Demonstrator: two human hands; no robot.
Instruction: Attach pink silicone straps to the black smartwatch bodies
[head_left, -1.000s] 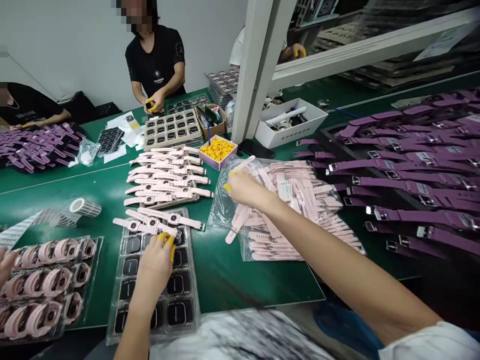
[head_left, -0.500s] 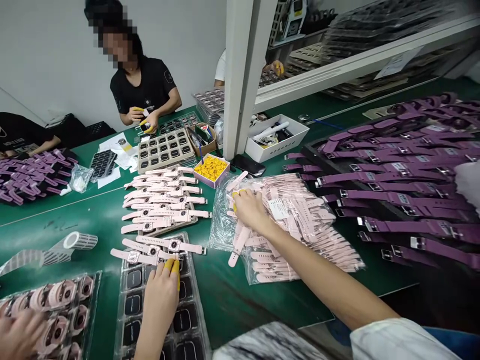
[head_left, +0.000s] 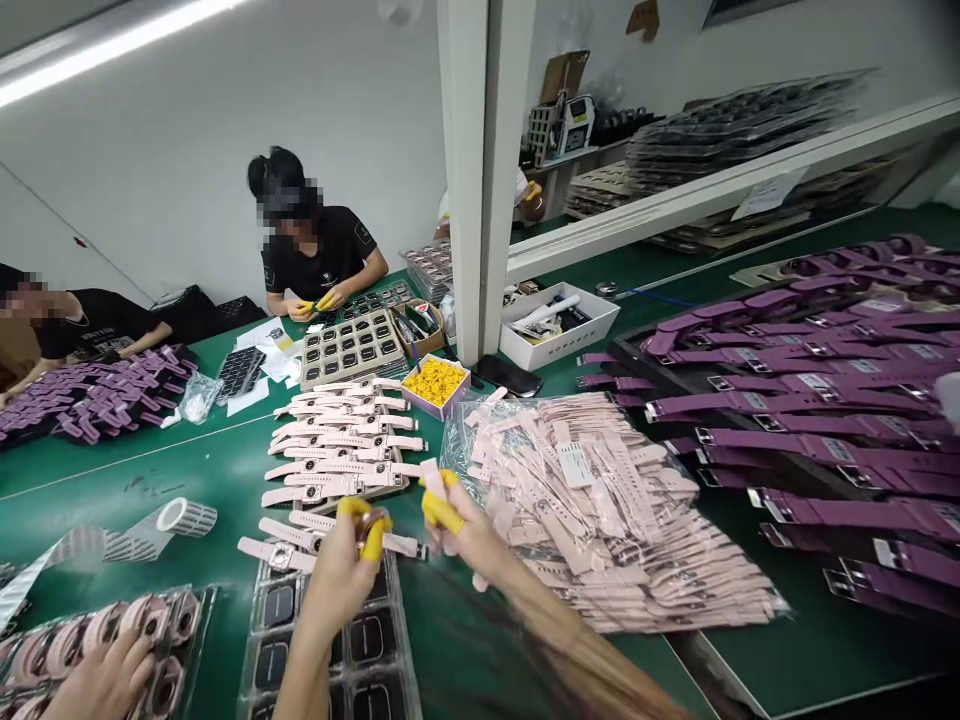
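Observation:
My left hand [head_left: 337,575], with yellow finger cots, is closed around a small rounded, shiny watch case [head_left: 373,517], mostly hidden by the fingers. Beside it, my right hand [head_left: 469,530], also in yellow finger cots, pinches a pale pink watch strap [head_left: 430,476] whose end sticks up above the fingers. A small gap separates the two hands. Below them lies a clear plastic tray [head_left: 409,655] of dark square watch faces, with a few pink-strapped watches [head_left: 281,556] across its far end. Right of my right hand, many pink straps [head_left: 600,520] lie on a clear plastic bag [head_left: 459,440].
Rows of pink watches [head_left: 330,465] lie beyond my hands, near a box of yellow finger cots [head_left: 435,385]. Purple-strapped watches [head_left: 795,440] fill the right side. At lower left, another person's hand [head_left: 112,670] rests on a tray of pink watches. A white post [head_left: 472,200] stands behind.
My right hand has left the strap pile and come left with a pink strap. My left hand has lifted a watch case off the tray. The view has tilted up.

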